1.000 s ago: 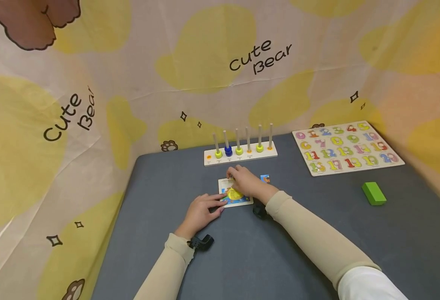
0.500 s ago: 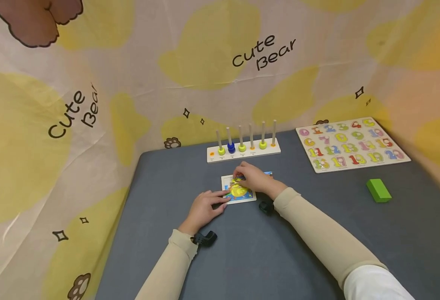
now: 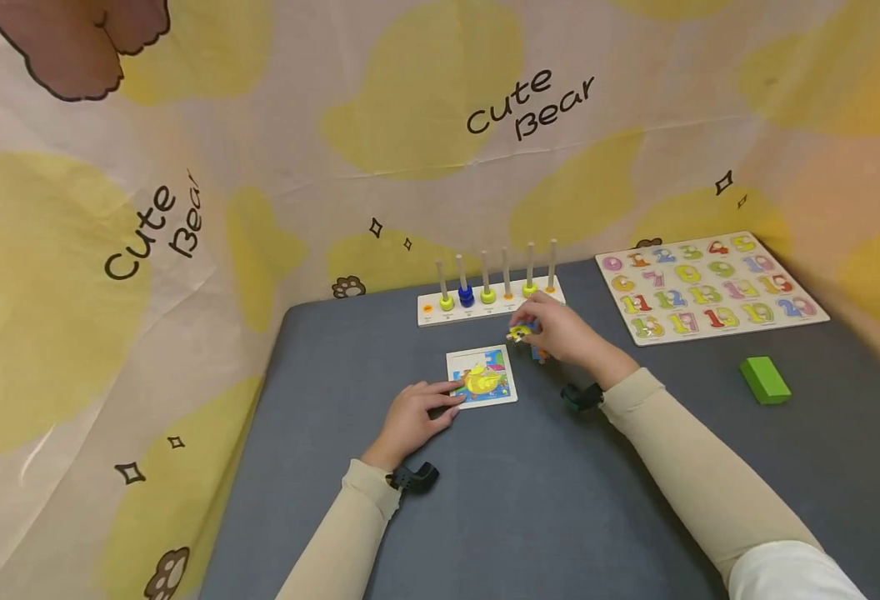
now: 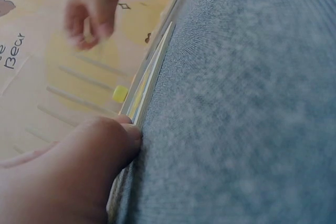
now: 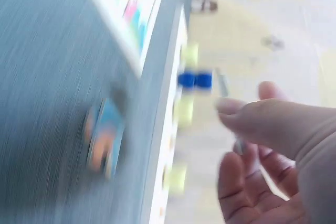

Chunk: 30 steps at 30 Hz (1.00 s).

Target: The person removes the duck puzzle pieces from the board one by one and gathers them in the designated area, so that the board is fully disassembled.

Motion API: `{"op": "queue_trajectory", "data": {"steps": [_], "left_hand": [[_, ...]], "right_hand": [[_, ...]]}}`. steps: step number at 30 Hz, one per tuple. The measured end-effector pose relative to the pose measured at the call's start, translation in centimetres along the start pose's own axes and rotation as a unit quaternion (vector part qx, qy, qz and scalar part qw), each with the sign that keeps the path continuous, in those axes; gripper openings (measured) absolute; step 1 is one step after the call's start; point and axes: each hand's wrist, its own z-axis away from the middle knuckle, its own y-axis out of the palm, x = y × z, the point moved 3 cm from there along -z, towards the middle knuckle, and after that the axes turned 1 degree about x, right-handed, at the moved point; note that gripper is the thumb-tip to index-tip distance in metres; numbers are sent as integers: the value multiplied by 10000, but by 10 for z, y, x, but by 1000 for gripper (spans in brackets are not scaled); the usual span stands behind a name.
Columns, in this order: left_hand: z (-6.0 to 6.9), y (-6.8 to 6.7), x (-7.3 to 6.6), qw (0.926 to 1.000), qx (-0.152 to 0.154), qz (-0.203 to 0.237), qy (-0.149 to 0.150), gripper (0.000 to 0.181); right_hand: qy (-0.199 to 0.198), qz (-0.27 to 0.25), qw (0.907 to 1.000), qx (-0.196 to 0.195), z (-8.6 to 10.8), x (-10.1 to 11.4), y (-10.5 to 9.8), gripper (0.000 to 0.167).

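A small square jigsaw puzzle with a yellow duck-like picture lies on the dark table in a pale frame. My left hand rests on its left edge with straight fingers; in the left wrist view the thumb touches the board's rim. To the right and beyond the board, my right hand pinches a yellow puzzle piece above the table. Below that hand lies another puzzle piece, blue and orange, blurred in the right wrist view.
Behind the puzzle stands a white peg board with upright pegs, several yellow-green rings and blue rings. A number puzzle board lies at the back right. In front of it is a green block. A patterned cloth wall borders the table.
My right hand has lifted the yellow piece away from the puzzle and moved right and back, uncovering the puzzle's upper right part. My left hand has stayed at the board.
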Motion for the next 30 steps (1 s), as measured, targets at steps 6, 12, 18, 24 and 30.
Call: {"op": "queue_trajectory", "data": {"steps": [6,12,18,24,30], "left_hand": [[4,-7,-2,10000,-88,41,-16,27],[1,-7,-5,10000,-63,38,-45,26],[-1,-3,-4,9999,-105,-46,86,27],[-1,1,-2,9999,-90,57,3,27],[-1,0,-1,9998,-153,61,90,28]], "right_hand": [[629,472,9968,142,30,-39,-15,23],[801,843,9927,325,44,-58,-14,23],[928,1138,9886,334,45,-58,-16,24],[851,1181,9887,358,43,-60,-16,21],[846,1089,9904,-14,35,-37,-11,21]]}}
